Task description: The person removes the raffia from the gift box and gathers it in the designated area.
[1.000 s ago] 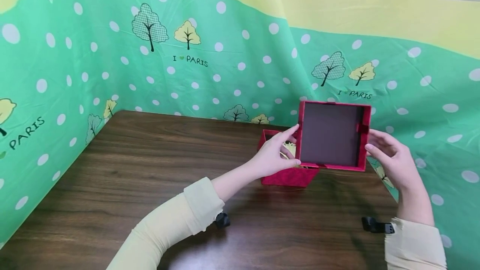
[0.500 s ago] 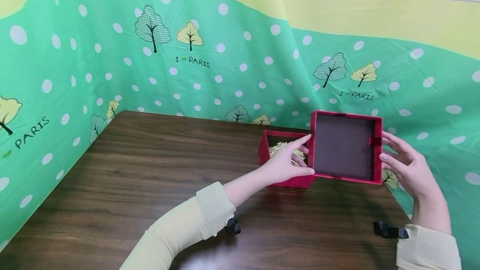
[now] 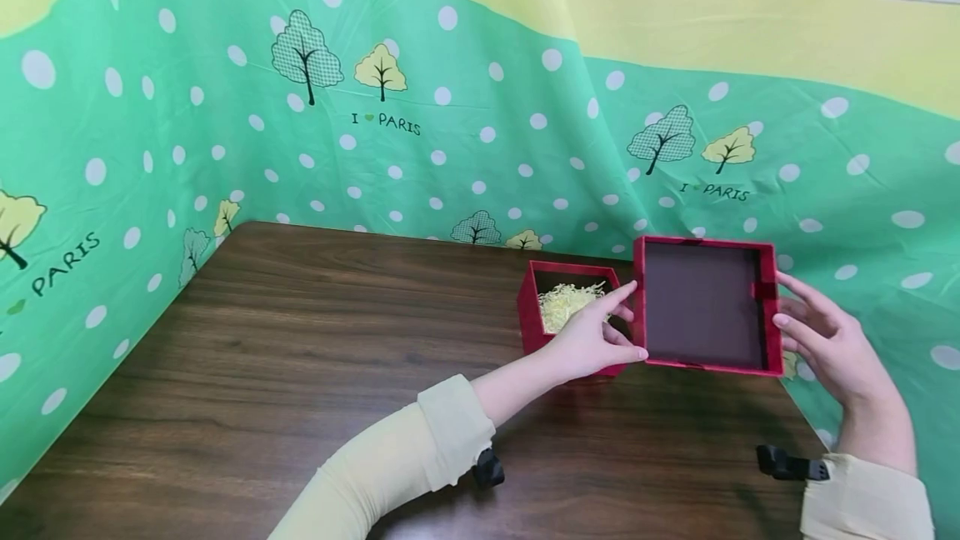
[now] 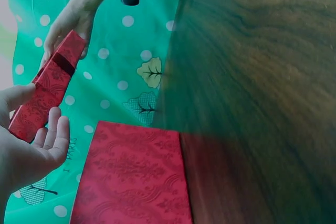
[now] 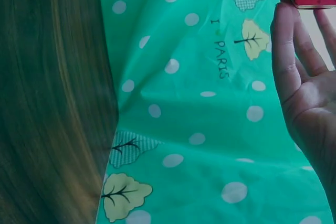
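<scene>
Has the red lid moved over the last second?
Yes. In the head view, the red lid has shifted to the right and lower, judged against the open red box on the table.

A dark wood-grain desk (image 3: 247,373) has green-and-yellow fabric (image 3: 420,177) hanging behind it and along its left and right sides, printed with dots and trees.
</scene>
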Demonstrator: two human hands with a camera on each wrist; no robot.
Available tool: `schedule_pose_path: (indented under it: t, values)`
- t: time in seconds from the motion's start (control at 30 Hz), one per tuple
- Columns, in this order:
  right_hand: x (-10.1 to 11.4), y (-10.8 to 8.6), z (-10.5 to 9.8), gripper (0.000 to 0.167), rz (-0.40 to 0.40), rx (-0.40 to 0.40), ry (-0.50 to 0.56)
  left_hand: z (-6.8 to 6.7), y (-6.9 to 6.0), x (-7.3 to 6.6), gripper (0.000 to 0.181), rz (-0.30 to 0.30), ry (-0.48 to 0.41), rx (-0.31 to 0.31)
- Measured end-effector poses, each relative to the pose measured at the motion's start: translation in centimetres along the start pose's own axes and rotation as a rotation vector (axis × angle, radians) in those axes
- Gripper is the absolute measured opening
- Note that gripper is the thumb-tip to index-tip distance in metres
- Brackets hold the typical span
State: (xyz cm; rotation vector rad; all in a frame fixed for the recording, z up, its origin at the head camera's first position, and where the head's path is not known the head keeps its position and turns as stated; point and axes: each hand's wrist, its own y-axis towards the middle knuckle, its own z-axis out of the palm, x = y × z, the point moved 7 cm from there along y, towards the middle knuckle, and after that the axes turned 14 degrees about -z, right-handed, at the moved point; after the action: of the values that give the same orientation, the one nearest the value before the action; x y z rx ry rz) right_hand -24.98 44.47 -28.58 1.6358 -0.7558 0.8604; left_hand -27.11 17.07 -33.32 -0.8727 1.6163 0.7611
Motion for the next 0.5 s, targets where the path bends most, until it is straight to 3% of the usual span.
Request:
schedule_pose_path:
  t: [0.5]
  values:
    - [-1.6, -1.8, -2.1, 0.059, 0.085, 0.015, -0.127, 2.7, 0.9, 1.9, 0.086, -0.017, -0.058, -0.027]
